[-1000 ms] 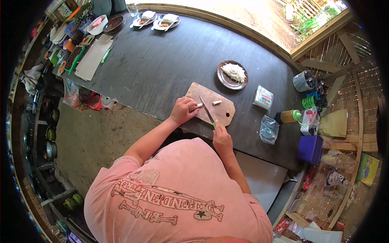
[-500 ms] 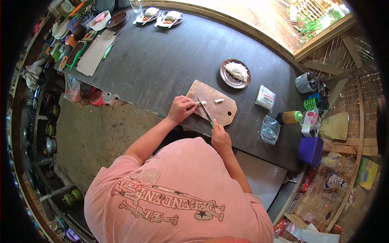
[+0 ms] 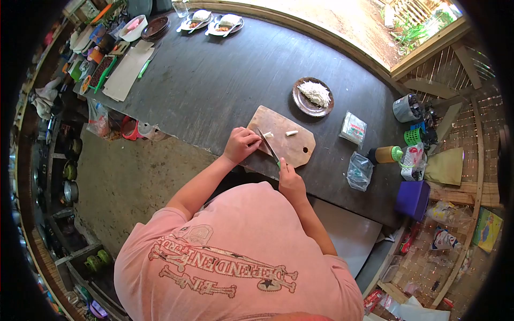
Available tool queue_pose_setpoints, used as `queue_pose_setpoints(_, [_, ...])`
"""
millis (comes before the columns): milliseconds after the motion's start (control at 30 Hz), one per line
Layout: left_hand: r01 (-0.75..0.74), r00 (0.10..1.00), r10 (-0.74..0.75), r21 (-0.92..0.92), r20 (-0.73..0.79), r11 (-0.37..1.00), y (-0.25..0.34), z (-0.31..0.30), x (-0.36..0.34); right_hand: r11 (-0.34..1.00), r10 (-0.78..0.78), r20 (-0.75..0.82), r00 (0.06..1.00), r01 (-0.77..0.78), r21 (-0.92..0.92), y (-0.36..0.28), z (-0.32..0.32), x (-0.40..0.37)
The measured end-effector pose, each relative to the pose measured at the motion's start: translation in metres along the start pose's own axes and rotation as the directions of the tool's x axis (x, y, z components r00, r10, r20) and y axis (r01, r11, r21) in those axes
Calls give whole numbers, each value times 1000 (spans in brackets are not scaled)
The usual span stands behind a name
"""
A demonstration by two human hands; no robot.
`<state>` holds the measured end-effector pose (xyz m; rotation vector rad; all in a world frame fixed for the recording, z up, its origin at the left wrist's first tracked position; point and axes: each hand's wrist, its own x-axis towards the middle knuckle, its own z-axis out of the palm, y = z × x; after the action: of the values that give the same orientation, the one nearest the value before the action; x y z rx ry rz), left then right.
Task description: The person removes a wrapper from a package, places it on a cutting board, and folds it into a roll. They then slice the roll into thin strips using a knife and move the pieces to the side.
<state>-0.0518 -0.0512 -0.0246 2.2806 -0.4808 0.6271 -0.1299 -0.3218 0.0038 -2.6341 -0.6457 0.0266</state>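
Observation:
My right hand (image 3: 290, 179) is wrapped round the green handle of a knife (image 3: 271, 146), whose blade points up and left across the wooden cutting board (image 3: 278, 121). At the board's left edge, my left hand (image 3: 242, 144) is closed, with its fingertips pinched close against the blade on a white piece of food that they mostly hide. Just right of the blade lies a small cut white bit (image 3: 269, 135). A short white stick-shaped piece (image 3: 291, 133) rests further right on the board. Beyond it stands a brown plate (image 3: 300, 105) heaped with white shreds (image 3: 315, 93).
Right of the board lie a square white packet (image 3: 353, 128), a clear plastic bag (image 3: 360, 171) and a green-capped bottle (image 3: 386, 154). A purple box (image 3: 412, 199) sits at the right edge. Two plates of food (image 3: 225, 25) and a glass (image 3: 180, 7) stand at the far side.
The knife blade has shifted slightly left, towards my left fingertips. A white bit that reached from those fingers to the blade now lies loose on the blade's right side.

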Motion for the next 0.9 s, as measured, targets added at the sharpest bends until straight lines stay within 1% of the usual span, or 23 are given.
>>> queue_pose_setpoints(100, [3, 1000, -3, 10, 4, 1000, 2, -2, 1, 1000, 2, 18, 1000, -2, -24, 1, 1, 0])
queue_pose_setpoints(333, [-8, 1000, 8, 2, 1, 1000, 5, -5, 3, 1000, 9, 19, 1000, -9, -13, 0, -3, 1])
queue_pose_setpoints(400, [-1, 1000, 1, 7, 4, 1000, 4, -4, 2, 999, 35, 67, 997, -33, -29, 0, -4, 3])
queue_pose_setpoints(533, [3, 1000, -3, -8, -9, 1000, 1, -2, 0, 996, 64, 112, 992, -56, -77, -8, -12, 11])
queue_pose_setpoints(633, [28, 999, -29, -20, -14, 999, 5, -6, 2, 992, 122, 121, 985, -120, -24, -6, -1, 17])
queue_pose_setpoints(667, [25, 1000, -26, -23, -12, 999, 5, -6, 1, 985, 133, 105, 986, -143, 94, -2, 1, 23])
queue_pose_setpoints(700, [53, 999, -52, -29, 4, 998, 4, -5, -1, 965, 141, 88, 986, -156, 208, 3, 2, 28])
queue_pose_setpoints(733, [79, 997, -79, -33, 18, 996, 3, -4, 0, 967, 137, 84, 987, -152, 206, 9, -1, 28])
queue_pose_setpoints(800, [75, 997, -75, -31, 6, 997, 2, -2, -2, 872, 168, 213, 962, -246, 423, 9, -18, 31])
queue_pose_setpoints(833, [71, 997, -71, -30, 0, 997, 1, -2, -2, 872, 164, 209, 964, -241, 426, 11, -20, 27])
queue_pose_setpoints(900, [66, 998, -66, -19, 4, 998, -1, -2, -1, 883, 121, -4, 993, -106, 456, 11, -23, 10])
